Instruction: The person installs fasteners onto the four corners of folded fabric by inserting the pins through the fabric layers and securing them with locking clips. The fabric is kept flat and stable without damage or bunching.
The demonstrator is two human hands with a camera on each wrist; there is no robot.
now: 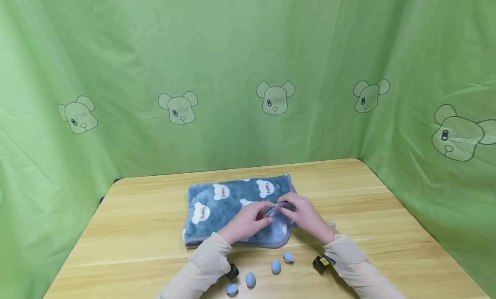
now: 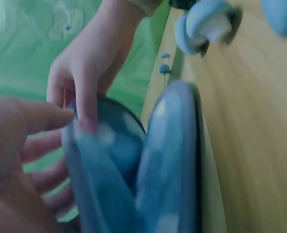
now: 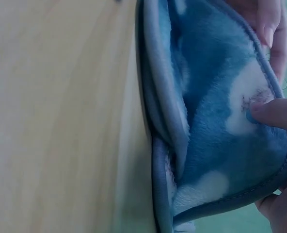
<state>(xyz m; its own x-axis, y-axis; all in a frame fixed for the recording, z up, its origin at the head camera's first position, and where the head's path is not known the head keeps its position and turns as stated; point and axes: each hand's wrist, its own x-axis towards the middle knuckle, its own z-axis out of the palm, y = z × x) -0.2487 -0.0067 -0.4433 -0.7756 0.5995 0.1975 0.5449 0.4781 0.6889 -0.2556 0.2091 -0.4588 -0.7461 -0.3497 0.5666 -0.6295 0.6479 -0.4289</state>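
Note:
A folded teal plush blanket (image 1: 228, 213) with white bear-head patches and grey edging lies on the table. At its right part, my left hand (image 1: 248, 220) and right hand (image 1: 306, 215) pinch a raised grey-edged corner between them. The right wrist view shows the right thumb (image 3: 269, 112) on the plush face, a small blue spot beside its tip that I cannot identify. Above it, the left hand (image 3: 274, 29) is at the same edge. In the left wrist view, the left hand (image 2: 22, 160) grips the edge close to the right fingers (image 2: 87, 104).
Several blue egg-shaped pieces (image 1: 250, 280) lie on the wooden table (image 1: 135, 230) in front of the blanket. Seen close, one blue piece (image 2: 209, 22) has a white part below. Beyond the right wrist are small blue-headed pins (image 2: 164, 68). Green curtains (image 1: 232, 40) surround the table.

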